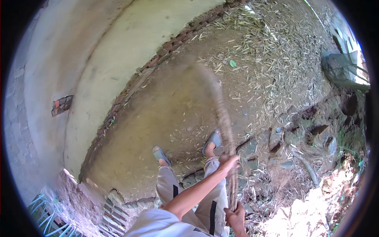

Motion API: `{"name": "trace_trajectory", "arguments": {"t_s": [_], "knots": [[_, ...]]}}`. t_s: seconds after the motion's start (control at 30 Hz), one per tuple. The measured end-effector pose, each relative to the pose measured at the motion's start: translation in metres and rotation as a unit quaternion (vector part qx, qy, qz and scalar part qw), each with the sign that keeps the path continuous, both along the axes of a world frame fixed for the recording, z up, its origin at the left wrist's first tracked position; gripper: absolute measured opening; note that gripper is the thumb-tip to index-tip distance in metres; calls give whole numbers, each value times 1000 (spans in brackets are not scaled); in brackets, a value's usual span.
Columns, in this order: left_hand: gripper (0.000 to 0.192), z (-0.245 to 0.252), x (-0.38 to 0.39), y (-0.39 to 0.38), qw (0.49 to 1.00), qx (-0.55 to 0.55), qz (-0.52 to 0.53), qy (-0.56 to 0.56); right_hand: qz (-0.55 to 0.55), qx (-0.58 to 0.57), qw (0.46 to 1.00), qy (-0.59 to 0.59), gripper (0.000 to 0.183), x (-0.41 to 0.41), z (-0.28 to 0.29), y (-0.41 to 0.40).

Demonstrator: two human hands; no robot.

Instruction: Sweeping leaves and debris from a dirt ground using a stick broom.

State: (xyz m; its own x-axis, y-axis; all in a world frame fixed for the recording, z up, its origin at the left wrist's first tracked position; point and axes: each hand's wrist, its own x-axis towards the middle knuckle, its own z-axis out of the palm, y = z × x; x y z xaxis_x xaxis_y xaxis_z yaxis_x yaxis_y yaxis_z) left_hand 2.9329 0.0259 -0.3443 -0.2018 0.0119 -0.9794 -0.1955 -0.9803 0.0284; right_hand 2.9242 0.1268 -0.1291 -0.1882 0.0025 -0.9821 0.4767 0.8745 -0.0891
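Both my hands are on a long, brown pole [229, 136] that looks like tightly bundled stalks. My left hand [229, 164] wraps around it at knee height in the picture. Lower down, near the pole's close end, my right hand [236, 217] grips it too. The pole reaches away over the ground, and its far part is smeared by motion, so what is at its tip cannot be told. Below it lies bare brown earth [139, 127], with dry fallen leaves [275, 68] spread thickly to the right.
A plastered wall [118, 59] with a brick footing [158, 56] curves along the left. My sandalled feet stand on the earth near a broken stone edge [192, 174]. Rough stones [296, 133], a branch [308, 167] and a grey block-like object [340, 68] are at right. Stacked tiles [115, 216] lie lower left.
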Motion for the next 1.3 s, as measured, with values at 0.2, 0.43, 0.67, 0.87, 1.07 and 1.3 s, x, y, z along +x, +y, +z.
{"name": "trace_trajectory", "arguments": {"t_s": [0.2, 0.43, 0.67, 0.87, 1.07, 1.3], "knots": [[26, 31, -77, -35, 981, -39, -92, 163, -70, -80, 991, 87, 34, 1, -21, 3], [27, 45, -27, -57, 990, -109, -2, -87, -110, -146, 959, -215, 42, -51, -13, 0], [25, -15, -125, -101, 988, -121, -92, -27, -209, -109, 963, -132, 21, -124, -40, -64], [24, 10, -251, -172, 944, -95, -264, 175, -241, -96, 963, 77, 15, -141, -57, -145], [28, 71, -174, -181, 981, -151, -107, 62, -241, -123, 960, -70, 14, -122, -19, -139], [27, 7, -80, -208, 983, -77, -54, -155, -142, -68, 946, -283, 15, -184, -16, -185]]}}
